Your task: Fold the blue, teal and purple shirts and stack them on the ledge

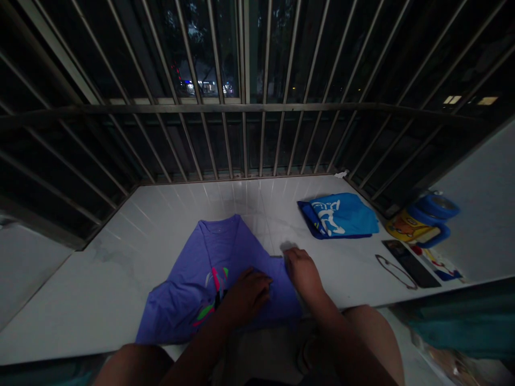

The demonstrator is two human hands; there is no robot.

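Note:
A purple shirt (pixel 185 284) with a bright pink, green and black print lies spread on the white marble-look ledge, its neckline away from me. My left hand (pixel 251 289) rests on the front of the shirt, right of the print, fingers stretched out and palm down. At the shirt's right edge, my right hand (pixel 301 268) has its fingers curled over the sleeve end, seemingly pinching the cloth; its thumb is hard to make out. Farther right lies a folded blue shirt (pixel 341 215) with white lettering, apart from both hands.
Metal window bars (pixel 241 108) close off the ledge's far side. Along the right wall stand a blue and yellow cup (pixel 420 219), a dark flat rectangular object (pixel 410 262) and a thin cord loop (pixel 396 272). My knees (pixel 374 335) are at the front edge.

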